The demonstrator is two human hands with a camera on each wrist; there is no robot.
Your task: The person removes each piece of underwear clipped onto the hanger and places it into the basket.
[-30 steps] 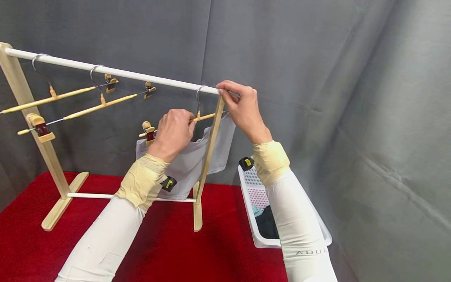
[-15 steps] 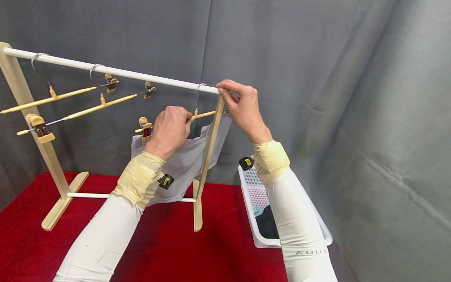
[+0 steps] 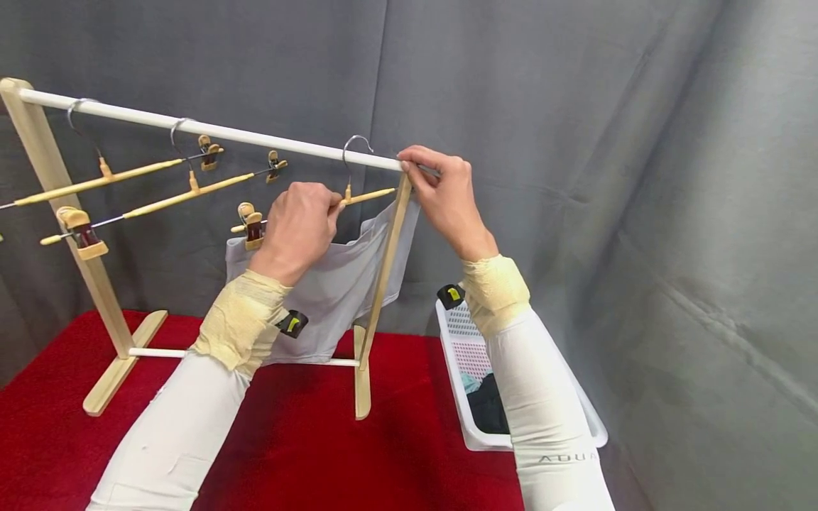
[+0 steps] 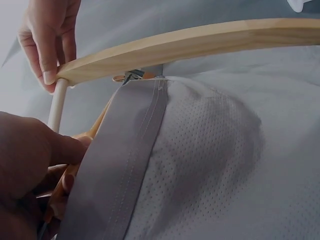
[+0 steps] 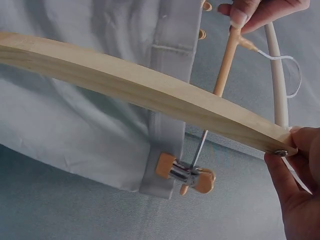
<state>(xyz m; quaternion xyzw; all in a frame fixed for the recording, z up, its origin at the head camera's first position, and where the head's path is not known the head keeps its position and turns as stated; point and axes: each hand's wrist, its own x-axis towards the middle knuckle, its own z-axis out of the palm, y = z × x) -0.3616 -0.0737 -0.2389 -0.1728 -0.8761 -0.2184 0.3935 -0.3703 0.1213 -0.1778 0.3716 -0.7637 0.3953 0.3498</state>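
Pinching narrowly: left grip (image 3: 297,231) the hanger (image 3: 371,196), right grip (image 3: 449,197) the rack (image 3: 386,264).

Two hangers (image 3: 160,204) on the rail (image 3: 255,138) left of the garment (image 3: 326,298), basket (image 3: 488,441) right of the rack (image 3: 387,266).

The garment (image 3: 326,291) is matt cloth, post (image 5: 150,94) smooth wood.
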